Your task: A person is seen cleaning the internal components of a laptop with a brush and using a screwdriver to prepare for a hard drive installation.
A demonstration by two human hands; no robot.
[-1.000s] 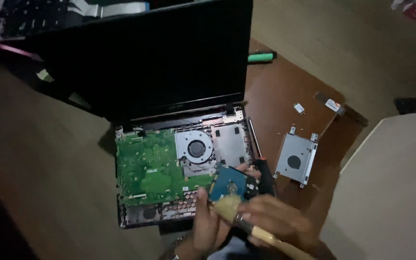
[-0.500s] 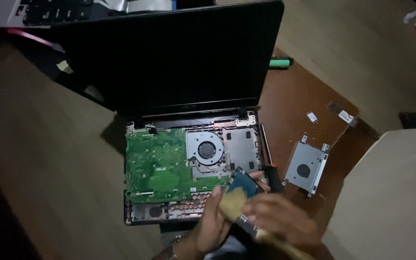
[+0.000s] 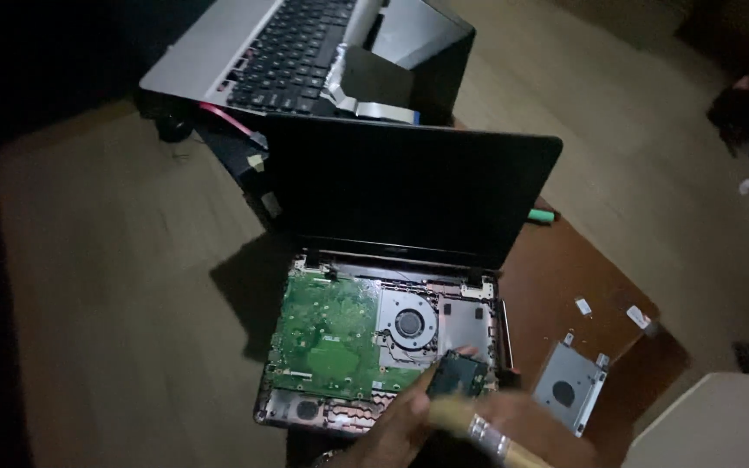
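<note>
2 hands grip a small blue-green drive above the opened laptop.

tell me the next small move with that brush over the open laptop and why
Probably sweep the brush across the cooling fan. The right hand holds it at the base's lower right edge, the left hand steadies a small dark part, and the fan lies exposed just above.

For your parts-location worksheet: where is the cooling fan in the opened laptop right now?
In the head view, the round cooling fan sits in the laptop base right of the green circuit board, below the screen hinge and just above the person's hands.
</note>
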